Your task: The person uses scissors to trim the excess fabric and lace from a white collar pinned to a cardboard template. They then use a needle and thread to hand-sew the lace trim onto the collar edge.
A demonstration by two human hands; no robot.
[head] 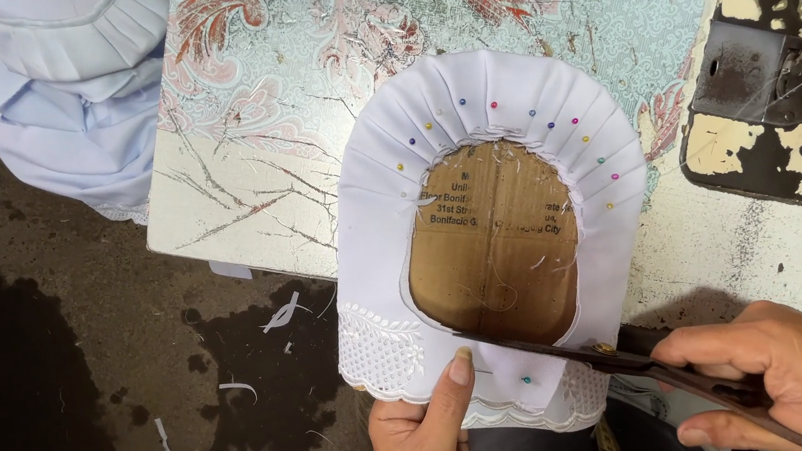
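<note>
A white pleated fabric piece (508,102) is pinned with several coloured-head pins around a brown cardboard template (494,245); its lower edge carries lace trim (380,351). My left hand (425,434) grips the fabric's bottom edge, thumb pressed on top. My right hand (801,381) holds dark scissors (576,349), whose blades lie across the lower edge of the cardboard opening, tips pointing left toward my left thumb.
The work lies on a worn table (254,172) covered in a paisley pattern. A sewing machine base (776,72) sits at the top right. Pale blue folded cloth (63,83) hangs at the top left. Fabric scraps (280,315) litter the stained floor.
</note>
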